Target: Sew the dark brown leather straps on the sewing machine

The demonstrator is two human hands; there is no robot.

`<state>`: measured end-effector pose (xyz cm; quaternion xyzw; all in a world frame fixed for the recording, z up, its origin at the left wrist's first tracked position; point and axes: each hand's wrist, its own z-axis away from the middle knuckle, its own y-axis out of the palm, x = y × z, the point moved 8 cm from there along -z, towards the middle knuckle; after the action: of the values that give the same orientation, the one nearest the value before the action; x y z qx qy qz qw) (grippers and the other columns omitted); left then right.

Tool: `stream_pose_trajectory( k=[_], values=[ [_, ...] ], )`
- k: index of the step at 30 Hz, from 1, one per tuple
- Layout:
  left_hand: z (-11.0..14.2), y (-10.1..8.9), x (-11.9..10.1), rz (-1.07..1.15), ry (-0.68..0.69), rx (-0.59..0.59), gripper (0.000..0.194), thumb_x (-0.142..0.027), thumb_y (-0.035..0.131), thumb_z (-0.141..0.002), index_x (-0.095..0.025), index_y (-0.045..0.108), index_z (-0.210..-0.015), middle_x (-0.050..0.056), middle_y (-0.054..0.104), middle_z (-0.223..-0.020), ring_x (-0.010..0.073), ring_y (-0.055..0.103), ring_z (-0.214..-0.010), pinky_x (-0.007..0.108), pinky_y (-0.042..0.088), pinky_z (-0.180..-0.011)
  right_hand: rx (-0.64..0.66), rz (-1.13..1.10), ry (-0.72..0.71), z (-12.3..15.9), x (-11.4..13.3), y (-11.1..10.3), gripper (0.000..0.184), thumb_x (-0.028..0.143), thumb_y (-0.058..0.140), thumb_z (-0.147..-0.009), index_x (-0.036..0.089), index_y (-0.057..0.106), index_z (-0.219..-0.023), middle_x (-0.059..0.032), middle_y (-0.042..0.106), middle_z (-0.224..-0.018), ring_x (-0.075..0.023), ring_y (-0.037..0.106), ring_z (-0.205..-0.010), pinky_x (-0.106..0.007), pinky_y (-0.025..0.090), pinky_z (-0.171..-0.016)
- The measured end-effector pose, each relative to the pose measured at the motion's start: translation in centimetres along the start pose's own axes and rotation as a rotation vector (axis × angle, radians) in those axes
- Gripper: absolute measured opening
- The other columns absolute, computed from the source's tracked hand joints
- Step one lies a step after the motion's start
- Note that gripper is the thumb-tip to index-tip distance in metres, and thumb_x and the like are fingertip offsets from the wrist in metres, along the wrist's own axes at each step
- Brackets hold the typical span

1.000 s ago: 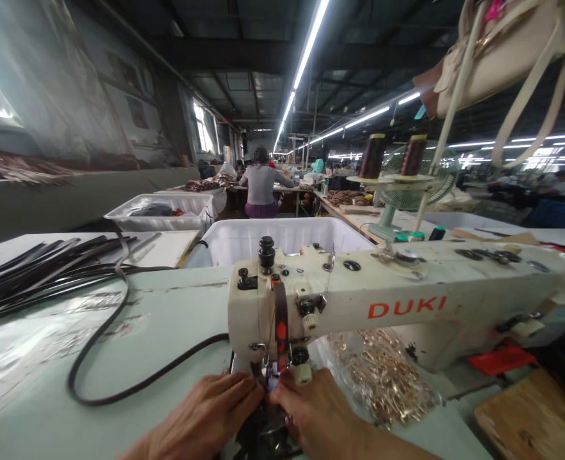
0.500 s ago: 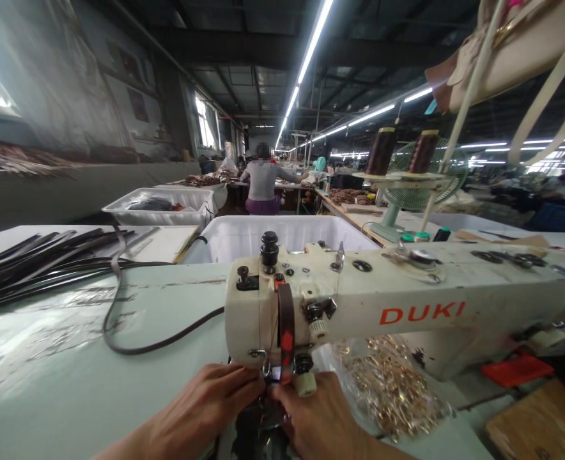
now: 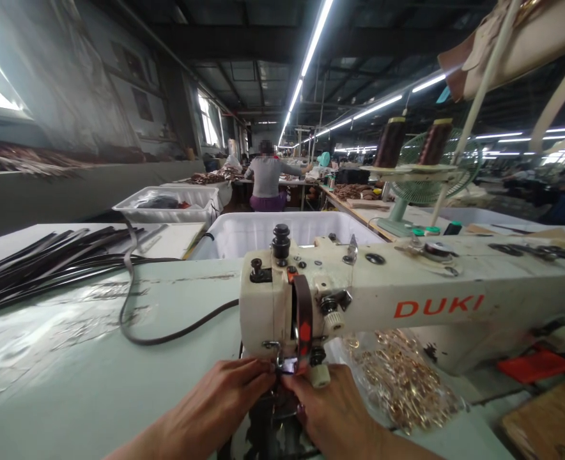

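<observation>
A cream DUKI sewing machine (image 3: 407,294) stands on the pale green table (image 3: 71,364). My left hand (image 3: 220,402) and my right hand (image 3: 335,415) meet under the needle (image 3: 287,364), fingertips pinched on the end of a dark leather strap (image 3: 177,332). The strap loops left across the table toward a pile of black straps (image 3: 47,262). What lies right under my fingers is hidden.
A clear bag of gold metal rings (image 3: 402,383) lies right of my right hand. White plastic bins (image 3: 282,233) stand behind the machine. Thread cones (image 3: 388,144) and a green fan (image 3: 421,179) are at the right. A seated person (image 3: 268,182) works further back. A wooden board (image 3: 551,421) sits bottom right.
The strap's loop on the table has shrunk and drawn toward the machine. My hands stay pinched at the needle; the view has shifted a little to the left.
</observation>
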<state>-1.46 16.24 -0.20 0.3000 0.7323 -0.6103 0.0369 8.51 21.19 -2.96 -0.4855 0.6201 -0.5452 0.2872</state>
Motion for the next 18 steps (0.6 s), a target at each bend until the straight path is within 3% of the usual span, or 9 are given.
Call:
stream_pose_trajectory(
  k=[3, 9, 12, 15, 18],
  values=[
    [0.2, 0.5, -0.3, -0.166, 0.055, 0.052, 0.035, -0.023, 0.030, -0.103, -0.017, 0.063, -0.112, 0.011, 0.067, -0.109, 0.0241, 0.065, -0.094, 0.033, 0.054, -0.083, -0.013, -0.018, 0.004, 0.3, -0.2, -0.2, 0.029, 0.007, 0.056, -0.074, 0.022, 0.063, -0.098, -0.0016, 0.071, -0.094, -0.0242, 0.068, -0.080, -0.032, 0.048, -0.068],
    [0.9, 1.1, 0.1, -0.187, 0.095, 0.002, 0.033, -0.012, 0.039, -0.098, -0.019, 0.053, -0.128, 0.009, 0.063, -0.123, 0.0213, 0.060, -0.113, 0.028, 0.048, -0.098, -0.095, -0.035, -0.033, 0.9, -0.1, -1.2, 0.027, 0.009, 0.059, -0.069, 0.023, 0.061, -0.091, 0.0029, 0.070, -0.089, -0.0213, 0.066, -0.075, -0.031, 0.044, -0.063],
    [1.2, 1.3, 0.4, -0.216, 0.122, -0.024, 0.041, -0.012, 0.042, -0.096, -0.021, 0.046, -0.136, 0.009, 0.061, -0.126, 0.0223, 0.059, -0.115, 0.029, 0.048, -0.100, -0.148, -0.016, -0.043, 1.0, 0.0, -1.4, 0.008, 0.015, 0.058, -0.081, 0.022, 0.060, -0.084, 0.0023, 0.068, -0.079, -0.0196, 0.064, -0.068, -0.031, 0.040, -0.061],
    [1.3, 1.4, 0.7, -0.227, 0.116, -0.022, 0.046, -0.011, 0.043, -0.095, -0.024, 0.043, -0.139, 0.008, 0.060, -0.129, 0.0222, 0.059, -0.114, 0.029, 0.048, -0.099, -0.214, -0.002, -0.026, 1.2, -0.2, -1.8, 0.014, 0.024, 0.053, -0.093, 0.022, 0.061, -0.081, 0.0018, 0.065, -0.074, -0.0187, 0.062, -0.064, -0.032, 0.039, -0.063],
    [1.2, 1.2, 0.6, -0.240, 0.114, -0.071, 0.044, -0.011, 0.041, -0.095, -0.024, 0.046, -0.137, 0.008, 0.063, -0.124, 0.0228, 0.062, -0.109, 0.030, 0.051, -0.095, -0.231, 0.001, -0.001, 1.3, -0.6, -2.1, 0.011, 0.027, 0.059, -0.092, 0.021, 0.060, -0.082, 0.0008, 0.064, -0.075, -0.0191, 0.060, -0.066, -0.032, 0.038, -0.062]
  ],
)
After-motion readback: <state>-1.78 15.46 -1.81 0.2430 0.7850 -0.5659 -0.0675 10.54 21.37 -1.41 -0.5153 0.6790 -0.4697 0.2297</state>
